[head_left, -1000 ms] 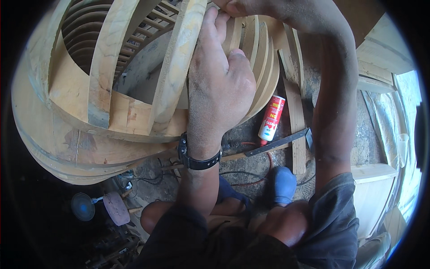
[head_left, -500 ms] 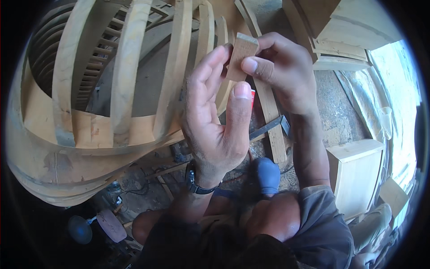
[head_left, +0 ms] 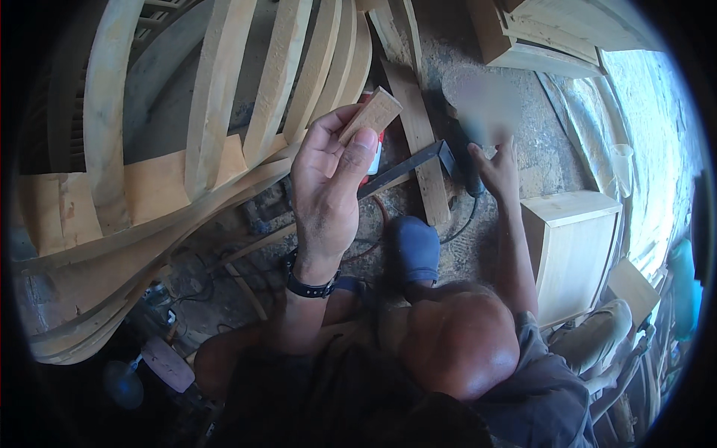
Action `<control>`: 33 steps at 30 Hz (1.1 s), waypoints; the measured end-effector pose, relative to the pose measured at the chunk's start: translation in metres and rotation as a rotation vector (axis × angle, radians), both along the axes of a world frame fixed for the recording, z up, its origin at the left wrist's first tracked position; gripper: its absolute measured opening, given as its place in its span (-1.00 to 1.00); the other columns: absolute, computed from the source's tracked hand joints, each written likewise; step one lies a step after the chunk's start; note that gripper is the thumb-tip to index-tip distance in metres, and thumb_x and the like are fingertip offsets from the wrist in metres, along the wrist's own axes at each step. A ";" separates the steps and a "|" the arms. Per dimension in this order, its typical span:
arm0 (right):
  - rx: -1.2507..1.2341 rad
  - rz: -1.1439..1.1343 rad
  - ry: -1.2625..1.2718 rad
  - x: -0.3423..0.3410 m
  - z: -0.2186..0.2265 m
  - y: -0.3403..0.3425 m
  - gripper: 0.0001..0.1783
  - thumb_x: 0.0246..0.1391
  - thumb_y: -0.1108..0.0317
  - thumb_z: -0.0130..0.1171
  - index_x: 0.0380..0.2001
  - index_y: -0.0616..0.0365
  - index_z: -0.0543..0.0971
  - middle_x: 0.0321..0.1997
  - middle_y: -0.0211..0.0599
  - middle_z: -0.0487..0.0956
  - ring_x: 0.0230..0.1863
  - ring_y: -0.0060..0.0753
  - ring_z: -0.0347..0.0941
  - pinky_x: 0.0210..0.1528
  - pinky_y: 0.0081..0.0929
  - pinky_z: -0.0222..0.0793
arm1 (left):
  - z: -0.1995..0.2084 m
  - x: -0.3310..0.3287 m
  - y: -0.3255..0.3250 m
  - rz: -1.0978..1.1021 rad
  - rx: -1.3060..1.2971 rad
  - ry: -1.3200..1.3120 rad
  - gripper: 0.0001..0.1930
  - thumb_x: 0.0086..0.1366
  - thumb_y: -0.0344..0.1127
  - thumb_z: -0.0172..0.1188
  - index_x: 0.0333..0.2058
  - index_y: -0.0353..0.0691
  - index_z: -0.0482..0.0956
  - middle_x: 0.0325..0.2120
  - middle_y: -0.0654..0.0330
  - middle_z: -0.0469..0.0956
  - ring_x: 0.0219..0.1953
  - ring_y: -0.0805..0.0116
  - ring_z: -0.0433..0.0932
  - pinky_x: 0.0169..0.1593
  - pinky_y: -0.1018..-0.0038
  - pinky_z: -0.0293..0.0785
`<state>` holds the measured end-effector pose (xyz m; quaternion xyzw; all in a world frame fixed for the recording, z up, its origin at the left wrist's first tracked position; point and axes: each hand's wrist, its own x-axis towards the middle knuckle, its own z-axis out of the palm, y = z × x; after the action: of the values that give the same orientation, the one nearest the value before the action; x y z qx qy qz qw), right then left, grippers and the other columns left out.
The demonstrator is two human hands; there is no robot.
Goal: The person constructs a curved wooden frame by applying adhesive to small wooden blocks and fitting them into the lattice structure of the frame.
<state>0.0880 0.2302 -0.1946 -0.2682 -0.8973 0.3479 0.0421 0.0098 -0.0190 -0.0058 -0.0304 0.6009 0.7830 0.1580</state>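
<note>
Left hand (head_left: pixel 325 187) is pinching a small wood block (head_left: pixel 371 113) between thumb and fingertips, holding it up in front of the curved slat frame (head_left: pixel 216 112). Right hand (head_left: pixel 497 168) is reaching well off to the right, resting on a dark tool (head_left: pixel 467 168) on the floor; can't tell if it's gripping. A red-and-white tube (head_left: pixel 373 160) is peeking out just behind the left thumb. A pale wooden box (head_left: pixel 571 250) is sitting right of the right forearm.

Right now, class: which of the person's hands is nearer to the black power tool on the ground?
Right. The right hand reaches down onto the black power tool, touching it. The left hand is raised apart from it, pinching a small wooden block.
</note>
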 end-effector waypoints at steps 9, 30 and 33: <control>-0.156 0.074 -0.416 -0.008 -0.032 -0.012 -0.21 -0.14 0.16 0.34 0.12 0.36 0.31 -0.07 0.15 0.55 0.01 0.17 0.50 0.10 -0.11 0.38 | -0.018 0.015 -0.009 0.002 0.021 -0.089 -0.55 0.37 -0.19 0.17 0.07 -0.43 0.38 -0.24 0.27 0.50 -0.24 0.63 0.37 -0.12 0.62 0.31; -0.394 -0.001 0.401 -0.024 0.056 -0.029 -0.43 -0.28 0.29 0.33 -0.15 0.31 0.43 -0.35 -0.18 0.56 -0.34 -0.30 0.53 -0.19 -0.37 0.47 | -0.028 0.019 -0.015 -0.031 0.124 -0.037 -0.60 0.39 -0.27 0.16 0.08 -0.40 0.37 -0.13 0.21 0.48 -0.19 0.57 0.38 0.00 0.56 0.33; -0.524 0.069 0.498 -0.052 0.116 -0.033 -0.45 -0.23 0.31 0.33 -0.13 0.33 0.43 -0.35 -0.15 0.57 -0.34 -0.33 0.54 -0.19 -0.41 0.47 | -0.028 0.017 -0.015 -0.022 0.116 0.006 -0.59 0.38 -0.21 0.19 0.05 -0.38 0.41 -0.14 0.20 0.51 -0.16 0.57 0.41 0.00 0.60 0.33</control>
<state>0.0364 0.1972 -0.0787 -0.1464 -0.7484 0.6220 0.1775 0.0270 -0.0345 -0.0341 -0.0122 0.5553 0.8148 0.1661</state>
